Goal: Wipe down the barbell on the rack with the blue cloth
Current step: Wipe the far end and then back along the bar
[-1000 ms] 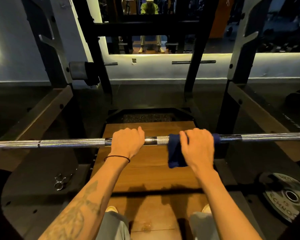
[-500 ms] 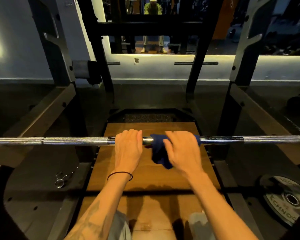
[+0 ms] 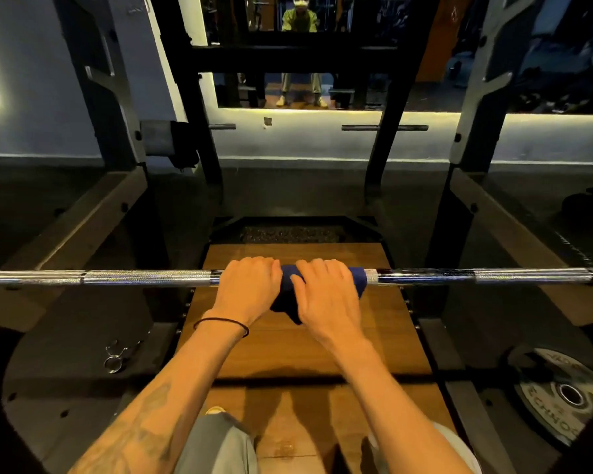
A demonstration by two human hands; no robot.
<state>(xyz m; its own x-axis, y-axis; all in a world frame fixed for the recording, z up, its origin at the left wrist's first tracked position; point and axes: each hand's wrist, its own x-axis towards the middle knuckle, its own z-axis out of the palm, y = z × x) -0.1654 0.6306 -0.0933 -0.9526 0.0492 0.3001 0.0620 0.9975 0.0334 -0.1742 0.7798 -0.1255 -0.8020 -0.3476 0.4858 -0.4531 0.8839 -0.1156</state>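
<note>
At mid-bar, both hands sit side by side on the barbell (image 3: 144, 278), which lies level across the rack (image 3: 117, 138) in front of me; left hand (image 3: 247, 289) curled over bare steel, fingers wrapped over the top, steadying; right hand (image 3: 326, 295) curled over the blue cloth (image 3: 358, 283), clamping it round the shaft; the two hands are nearly touching, cloth bunched between and under them, a loose tail hanging below the bar.

Judgement: wipe is mid-stroke at the centre section; long knurled runs to either side look like they remain to be done.

Risks from here:
- cloth tail hangs free; if I slide right with a slack grip it could bunch or drop onto the wooden platform (image 3: 298, 350)
- knurling may snag the fabric; too much squeeze and the cloth stalls while my hand slips over it
- pushing sideways hard could roll or shift the bar on its supports; left hand should hold firm
- weight plate (image 3: 562, 395) and spring collar (image 3: 115, 357) lie on the floor either side; trip hazard if I sidestep along the bar
</note>
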